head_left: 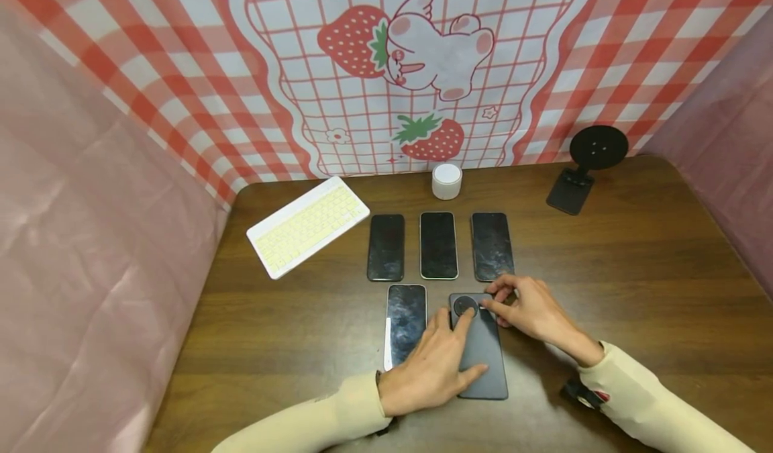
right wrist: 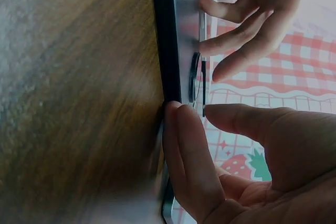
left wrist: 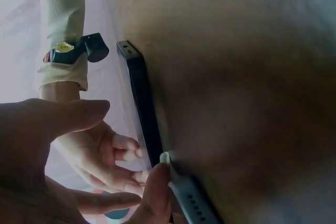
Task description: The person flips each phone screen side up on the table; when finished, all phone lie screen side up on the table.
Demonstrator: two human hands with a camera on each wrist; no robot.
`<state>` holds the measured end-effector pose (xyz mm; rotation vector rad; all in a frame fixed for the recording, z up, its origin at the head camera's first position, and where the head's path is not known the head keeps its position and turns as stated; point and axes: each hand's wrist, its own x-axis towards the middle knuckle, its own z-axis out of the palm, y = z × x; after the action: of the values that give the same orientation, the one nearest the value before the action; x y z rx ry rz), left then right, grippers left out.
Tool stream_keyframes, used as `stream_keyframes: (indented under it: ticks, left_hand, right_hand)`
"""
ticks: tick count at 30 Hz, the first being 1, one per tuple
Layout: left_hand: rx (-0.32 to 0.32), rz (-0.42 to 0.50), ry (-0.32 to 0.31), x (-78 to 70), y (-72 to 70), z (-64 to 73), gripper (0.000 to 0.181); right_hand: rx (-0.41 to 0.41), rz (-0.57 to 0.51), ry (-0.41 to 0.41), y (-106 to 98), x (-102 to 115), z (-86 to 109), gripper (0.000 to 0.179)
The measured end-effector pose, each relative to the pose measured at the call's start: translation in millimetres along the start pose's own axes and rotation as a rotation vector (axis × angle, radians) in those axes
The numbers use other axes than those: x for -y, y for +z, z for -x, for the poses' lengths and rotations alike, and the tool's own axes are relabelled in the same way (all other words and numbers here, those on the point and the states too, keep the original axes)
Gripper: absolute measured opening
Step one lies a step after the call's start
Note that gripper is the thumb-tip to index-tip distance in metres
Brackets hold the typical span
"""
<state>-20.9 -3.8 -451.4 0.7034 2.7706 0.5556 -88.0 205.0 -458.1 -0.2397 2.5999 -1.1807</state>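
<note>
A dark grey smartphone [head_left: 483, 366] lies back up near the table's front, its round camera bump [head_left: 464, 305] at the far end. My left hand [head_left: 431, 366] spreads over its left side. One fingertip reaches the camera bump, and the thumb extends above the phone's back. At the far right corner, my right hand [head_left: 528, 309] has curled fingers against the edge, with the thumb near the camera bump. The right wrist view shows those fingertips [right wrist: 181, 116] on the phone's side. Left of it, a white-edged phone [head_left: 406, 319] lies screen up, partly covered by my left hand.
Behind are a left phone [head_left: 386, 248], a middle phone [head_left: 439, 245] and a right phone [head_left: 492, 245], screens up. A white keyboard [head_left: 308, 228] lies far left. A white cylinder [head_left: 447, 182] stands by the patterned cloth [head_left: 386, 137], a black folding stand [head_left: 582, 168] at far right.
</note>
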Motion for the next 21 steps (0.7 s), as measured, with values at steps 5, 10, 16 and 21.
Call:
stream_keyframes:
  ticks: [5, 10, 16, 21]
  left_hand:
    - [0.019, -0.067, 0.01, -6.3, 3.8, -0.6, 0.099]
    - [0.028, -0.147, 0.021, -14.3, 7.4, -2.9, 0.105]
    - [0.05, -0.197, 0.003, -21.3, 9.1, -5.1, 0.109]
    - [0.081, -0.25, -0.006, -27.0, 9.5, -7.7, 0.11]
  right_hand:
    - [0.02, -0.052, 0.023, -1, 0, 1.5, 0.026]
    - [0.026, -0.066, 0.038, -2, -1, 3.6, 0.026]
    - [0.019, -0.084, 0.044, -3, -4, 4.3, 0.024]
    - [0.006, -0.09, 0.052, -3, -5, 4.8, 0.022]
